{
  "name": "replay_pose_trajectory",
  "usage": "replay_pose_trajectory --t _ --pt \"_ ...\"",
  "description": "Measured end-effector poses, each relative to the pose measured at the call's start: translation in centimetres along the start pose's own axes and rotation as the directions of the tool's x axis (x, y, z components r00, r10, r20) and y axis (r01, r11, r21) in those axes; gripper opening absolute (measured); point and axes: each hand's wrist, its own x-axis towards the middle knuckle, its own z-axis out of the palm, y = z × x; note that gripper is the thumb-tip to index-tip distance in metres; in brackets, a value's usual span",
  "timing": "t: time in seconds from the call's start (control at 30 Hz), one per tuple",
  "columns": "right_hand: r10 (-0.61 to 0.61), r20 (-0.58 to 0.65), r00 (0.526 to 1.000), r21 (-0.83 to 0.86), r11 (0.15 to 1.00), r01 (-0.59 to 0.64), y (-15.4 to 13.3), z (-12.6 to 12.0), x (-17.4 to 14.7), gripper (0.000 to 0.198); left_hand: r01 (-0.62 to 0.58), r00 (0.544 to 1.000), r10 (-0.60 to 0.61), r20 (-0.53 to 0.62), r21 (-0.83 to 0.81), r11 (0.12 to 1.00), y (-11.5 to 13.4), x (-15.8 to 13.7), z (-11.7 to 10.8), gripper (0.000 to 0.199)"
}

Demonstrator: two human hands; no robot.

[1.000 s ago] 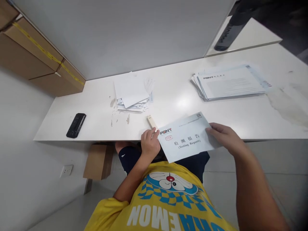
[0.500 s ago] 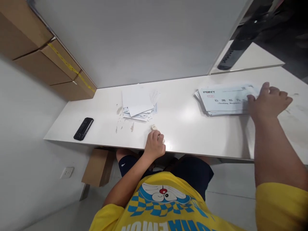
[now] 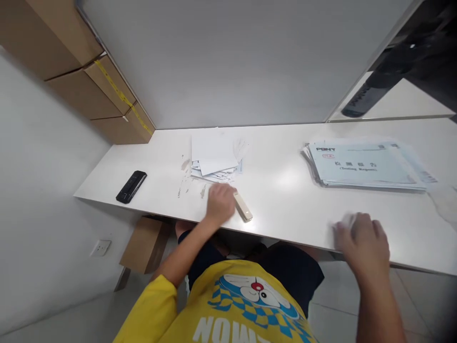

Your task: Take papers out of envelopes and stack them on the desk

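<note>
A slim cream-coloured object point(image 3: 243, 207), perhaps a small stapler, lies slantwise near the desk's front edge. Just to its left is my left hand point(image 3: 220, 205), blurred, its fingertips too smeared to show whether they grip anything. Behind that hand sits a messy pile of white papers point(image 3: 216, 150). My right hand point(image 3: 363, 240) hovers by the front edge at the right, thumb and fingers apart, with nothing visible in it. Farther back lies a stack of pale blue report booklets point(image 3: 360, 166) headed "Testing Report", which neither hand touches.
A black phone point(image 3: 131, 186) lies at the desk's left end. Cardboard boxes point(image 3: 121, 128) are stacked in the back left corner, and another box point(image 3: 146, 243) is under the desk. A dark bottle point(image 3: 367, 97) stands beyond the partition point(image 3: 243, 62).
My right hand has left the report stack and come down toward the front edge. My left hand has let go of the cream object and shifted left. The view has turned slightly.
</note>
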Motion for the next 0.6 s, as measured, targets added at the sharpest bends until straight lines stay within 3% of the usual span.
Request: replay_pose_trajectory --t 0.1,0.23,0.3,0.43,0.6 --pt "0.031 0.071 0.997 0.026 0.999 -0.033 0.2 1.0 -3.7 0.074 0.152 0.981 -0.160 0.112 0.076 0.985 -6.7 5.3 -1.4 0.051" --pt "0.070 0.050 0.996 0.056 0.996 -0.073 1.0 2.0 -4.9 0.077 0.241 0.887 -0.283 0.364 0.156 0.958 -12.9 8.8 -1.3 0.073" --pt "0.097 0.034 0.995 0.062 0.993 -0.099 1.0 2.3 -4.8 0.079 0.270 0.877 -0.317 0.362 0.174 0.947 -13.8 8.1 -0.7 0.069" --pt "0.113 0.001 0.994 0.090 0.990 -0.112 0.7 2.9 -4.6 0.079 0.231 0.916 -0.284 0.284 0.208 0.951 -12.4 5.3 0.1 0.068" --pt "0.111 0.014 0.994 0.103 0.988 -0.112 0.8 3.1 -4.5 0.078 0.171 0.924 -0.233 0.302 0.218 0.961 -10.8 4.8 -1.3 0.059"
